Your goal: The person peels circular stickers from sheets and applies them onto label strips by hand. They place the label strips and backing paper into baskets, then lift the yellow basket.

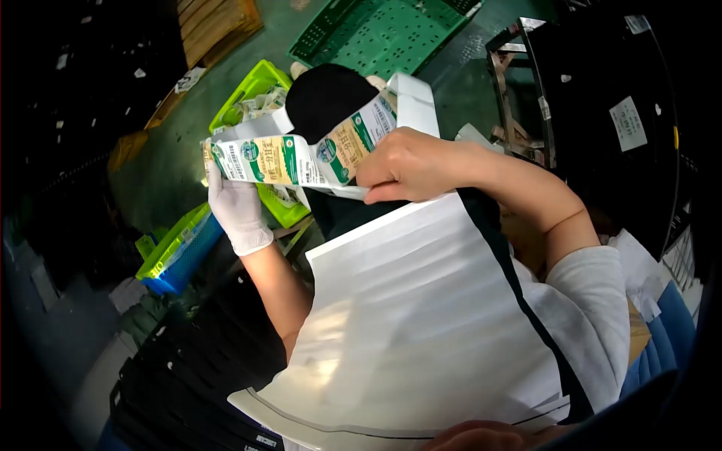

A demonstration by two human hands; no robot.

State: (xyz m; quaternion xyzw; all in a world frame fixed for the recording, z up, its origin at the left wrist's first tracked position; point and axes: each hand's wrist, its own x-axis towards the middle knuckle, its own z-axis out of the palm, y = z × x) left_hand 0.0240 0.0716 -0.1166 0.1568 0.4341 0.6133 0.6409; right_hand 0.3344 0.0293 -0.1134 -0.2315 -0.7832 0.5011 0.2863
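A long strip of printed labels point(271, 159), green, white and tan on a pale backing, stretches in a bent band between my hands. My left hand point(239, 214), in a white glove, is closed on the strip's left end, with its fingertips partly hidden behind the band. My bare right hand point(414, 165) is curled closed at the strip's right part, pressing its lower edge between thumb and fingers. Past the right hand, blank backing point(415, 101) loops upward and back. Below both hands, a white apron point(421, 301) spreads over the lap.
A bright green basket point(256, 90) with small packets stands beyond the strip. A dark green perforated crate point(383, 30) lies farther off. At left are a blue basket point(180, 259) with a lime rim and a wooden pallet point(218, 26); a black-framed rack point(519, 98) stands at right.
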